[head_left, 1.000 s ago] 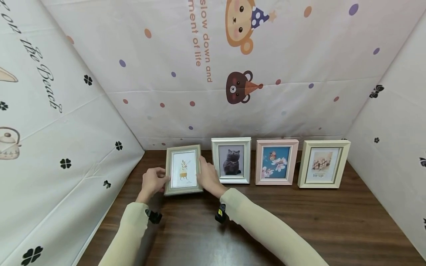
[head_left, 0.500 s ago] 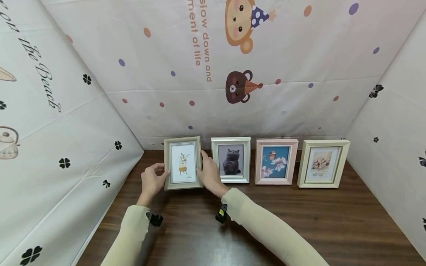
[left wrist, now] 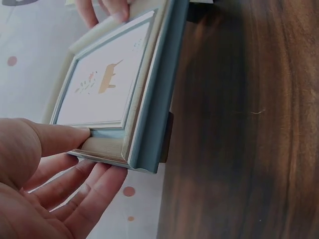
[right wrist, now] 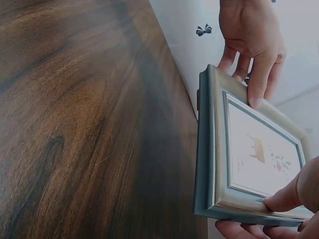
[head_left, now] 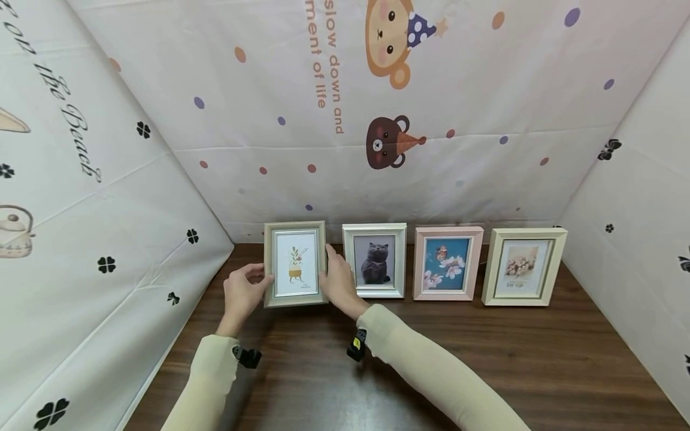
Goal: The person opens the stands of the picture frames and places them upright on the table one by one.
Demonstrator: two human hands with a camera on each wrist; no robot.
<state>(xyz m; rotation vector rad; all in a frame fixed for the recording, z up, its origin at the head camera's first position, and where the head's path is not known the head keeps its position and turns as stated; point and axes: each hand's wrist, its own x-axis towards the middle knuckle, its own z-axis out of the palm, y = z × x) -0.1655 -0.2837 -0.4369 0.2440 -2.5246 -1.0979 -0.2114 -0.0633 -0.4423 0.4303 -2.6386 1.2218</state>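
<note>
A beige-grey picture frame [head_left: 295, 301] with a plant print stands nearly upright at the left end of the row, held between both hands. My left hand [head_left: 241, 294] grips its left side, with the thumb on the front border and the fingers [left wrist: 102, 186] along the side edge. On the opposite side my right hand [head_left: 341, 284] holds the border, thumb in front and fingers round the edge. In the right wrist view the frame [right wrist: 215, 149] shows its bottom edge. Whether that edge touches the table cannot be told.
Right of it stand a silvery-white picture frame [head_left: 401, 263] with a cat photo, a pink picture frame [head_left: 474, 266] with blossoms and a cream picture frame [head_left: 555, 269]. All are on the dark wooden table [head_left: 431, 341]. A printed cloth wall [head_left: 259, 120] rises behind.
The plant picture frame has tipped from leaning back to more upright, its top edge rising and its slight tilt straightening. Both hands keep their hold; the left hand has shifted slightly left.
</note>
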